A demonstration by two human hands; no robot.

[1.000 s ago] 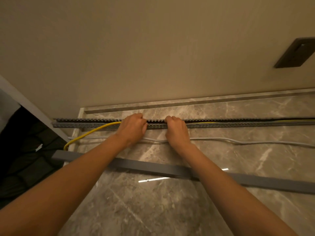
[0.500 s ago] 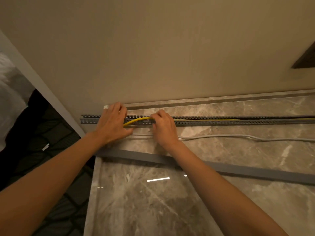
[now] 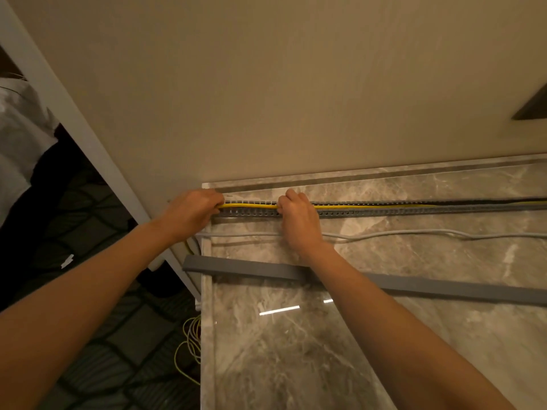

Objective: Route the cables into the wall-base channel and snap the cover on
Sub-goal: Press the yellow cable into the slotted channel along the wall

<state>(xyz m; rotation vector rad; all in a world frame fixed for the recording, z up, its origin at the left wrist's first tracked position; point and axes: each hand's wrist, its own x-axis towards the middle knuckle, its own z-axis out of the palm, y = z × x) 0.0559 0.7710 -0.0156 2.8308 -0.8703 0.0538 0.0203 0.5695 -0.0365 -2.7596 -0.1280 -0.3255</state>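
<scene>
A grey slotted channel [image 3: 384, 212] runs along the marble floor near the wall base. A yellow cable [image 3: 251, 205] lies in it, with a black cable [image 3: 473, 200] behind it further right. My left hand [image 3: 192, 213] grips the yellow cable at the channel's left end. My right hand [image 3: 297, 216] pinches the same cable a short way to the right. The long grey cover [image 3: 429, 287] lies loose on the floor, closer to me. A white-grey cable [image 3: 399, 234] lies on the floor between channel and cover.
The beige wall [image 3: 296, 99] rises behind the channel. A dark wall plate [image 3: 532, 109] sits at the far right. The marble slab's edge [image 3: 206, 321] drops to a dark patterned floor at left, where yellow cable coils [image 3: 191, 344] lie. A white frame [image 3: 88, 143] slants along the left.
Both hands have slid left along the channel to its left end. The yellow cable, which looped out onto the floor, now lies straight inside the channel between my hands.
</scene>
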